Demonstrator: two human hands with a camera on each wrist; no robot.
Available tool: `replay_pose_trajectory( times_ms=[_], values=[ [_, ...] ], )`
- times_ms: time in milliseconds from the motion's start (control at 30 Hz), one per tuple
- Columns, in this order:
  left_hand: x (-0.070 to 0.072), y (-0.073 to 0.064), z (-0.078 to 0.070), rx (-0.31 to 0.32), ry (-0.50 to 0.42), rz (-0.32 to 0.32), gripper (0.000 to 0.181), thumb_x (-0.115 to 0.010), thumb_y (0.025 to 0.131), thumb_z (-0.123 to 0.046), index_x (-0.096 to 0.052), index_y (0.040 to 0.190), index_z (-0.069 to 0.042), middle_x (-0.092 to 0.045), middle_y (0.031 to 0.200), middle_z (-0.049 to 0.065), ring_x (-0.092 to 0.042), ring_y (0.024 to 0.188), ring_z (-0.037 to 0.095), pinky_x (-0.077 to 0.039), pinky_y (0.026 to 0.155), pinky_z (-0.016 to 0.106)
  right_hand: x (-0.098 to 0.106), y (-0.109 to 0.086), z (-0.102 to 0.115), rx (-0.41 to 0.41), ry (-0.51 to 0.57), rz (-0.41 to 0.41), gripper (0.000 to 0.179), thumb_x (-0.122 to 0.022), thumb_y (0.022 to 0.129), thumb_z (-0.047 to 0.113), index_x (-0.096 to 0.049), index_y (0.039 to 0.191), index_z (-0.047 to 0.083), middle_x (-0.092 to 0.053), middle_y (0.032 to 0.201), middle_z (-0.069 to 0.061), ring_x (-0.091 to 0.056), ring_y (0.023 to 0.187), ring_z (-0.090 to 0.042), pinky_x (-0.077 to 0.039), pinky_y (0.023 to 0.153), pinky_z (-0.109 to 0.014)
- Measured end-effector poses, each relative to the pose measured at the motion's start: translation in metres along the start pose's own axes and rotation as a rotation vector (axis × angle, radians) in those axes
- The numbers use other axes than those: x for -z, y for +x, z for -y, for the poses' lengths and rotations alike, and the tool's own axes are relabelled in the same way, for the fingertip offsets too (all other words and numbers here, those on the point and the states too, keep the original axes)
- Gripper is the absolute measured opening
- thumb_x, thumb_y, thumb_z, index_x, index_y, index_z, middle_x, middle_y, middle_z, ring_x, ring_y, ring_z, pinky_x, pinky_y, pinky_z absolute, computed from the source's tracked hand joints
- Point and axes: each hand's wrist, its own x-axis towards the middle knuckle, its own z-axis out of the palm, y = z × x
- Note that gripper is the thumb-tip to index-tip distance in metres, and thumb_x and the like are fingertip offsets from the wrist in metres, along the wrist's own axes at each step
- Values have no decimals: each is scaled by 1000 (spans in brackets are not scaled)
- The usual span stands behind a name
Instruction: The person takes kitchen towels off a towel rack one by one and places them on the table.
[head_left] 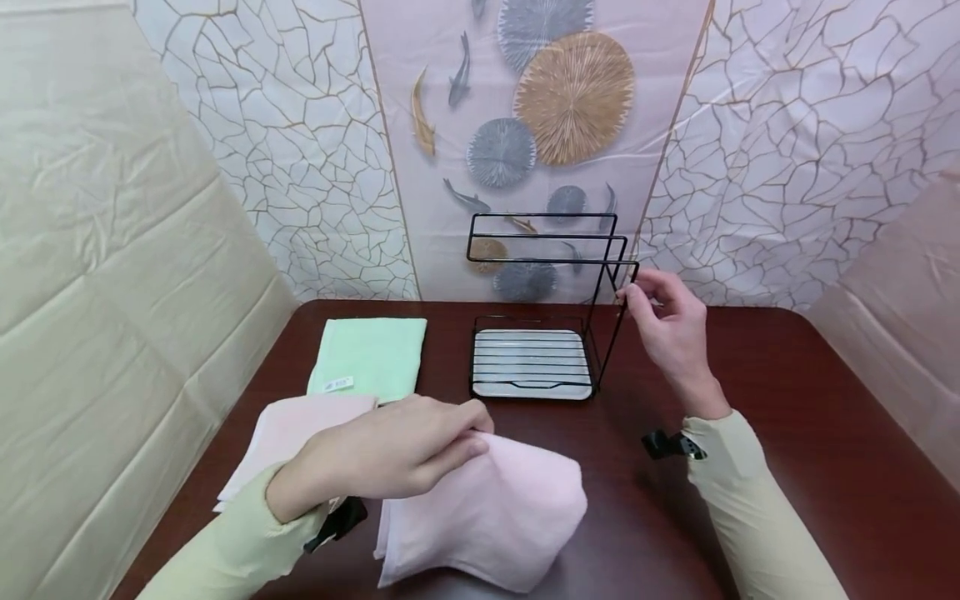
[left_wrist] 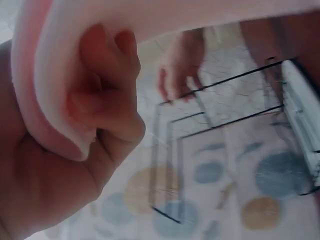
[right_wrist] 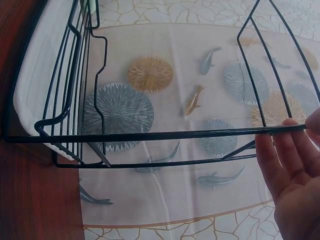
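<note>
My left hand [head_left: 390, 446] pinches a folded pink towel [head_left: 495, 508] by its upper edge, and the cloth hangs over the near part of the table. In the left wrist view, thumb and fingers of the left hand [left_wrist: 107, 110] curl round the towel [left_wrist: 55, 75]. At the back of the table stands a black wire rack [head_left: 551, 262] with three bars at the top and a white tray [head_left: 525, 391] in its base. My right hand [head_left: 675, 333] grips the rack's right upright near its top corner. The right wrist view shows fingers of this hand [right_wrist: 295, 175] round the rack's bar [right_wrist: 190, 134].
A folded green towel [head_left: 375, 354] with a white label lies left of the rack. Another folded pink towel [head_left: 292, 429] lies in front of it, partly behind the left forearm. Patterned sheets [head_left: 277, 167] rise behind the dark red-brown table [head_left: 810, 417].
</note>
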Motion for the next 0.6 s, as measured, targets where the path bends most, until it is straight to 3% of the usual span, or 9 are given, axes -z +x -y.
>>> replay_pose_trajectory(
  times_ms=[133,233,467,600],
  values=[
    [-11,-9,15,69,-28,33,10,-47,104,-23,-55,101,-18,-52,74,-15,-47,66,-3,-43,66,14,-1,0,0,-1,2,-9,15,-58,91,-8,-61,104,-15,-68,83,-12,-60,70,-5,-47,62,-11],
    [-17,-12,27,123,-43,57,9,-48,104,-24,-55,102,-19,-51,74,-15,-48,67,-1,-43,66,16,1,0,0,-1,-2,-12,14,-58,91,-9,-60,103,-15,-68,82,-14,-60,71,-7,-47,61,-11],
    [-32,-10,55,173,-29,131,8,-48,104,-21,-54,102,-15,-48,71,-12,-45,64,1,-42,64,19,0,0,1,-3,-2,-27,14,-58,91,-10,-60,103,-16,-69,82,-9,-59,71,0,-47,62,-10],
    [-39,-8,74,248,-43,176,8,-49,104,-19,-55,104,-14,-52,74,-9,-44,62,3,-42,63,21,-2,0,2,-4,-12,-16,15,-58,91,-9,-60,104,-16,-69,83,-10,-59,71,0,-46,61,-10]
  ],
)
